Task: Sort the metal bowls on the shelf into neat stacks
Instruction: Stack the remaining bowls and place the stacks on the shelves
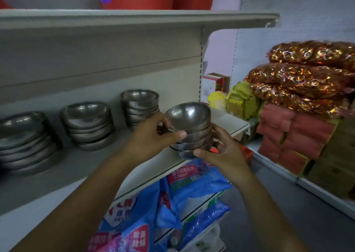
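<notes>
As hands (151,137) (224,152) grip, bowl stack (190,121) between

It is dim and cool where I stand. The upper shelf (134,19) shades the back of my shelf (86,165), darkest toward its left end. Soft white glints sit in the hollows of the metal bowls (189,115), with no hard glare. The foil bags (299,78) at the right are smeared with blur, and the blue packets (192,186) below are soft. The wide lens bows the shelf edges toward the corners.
</notes>
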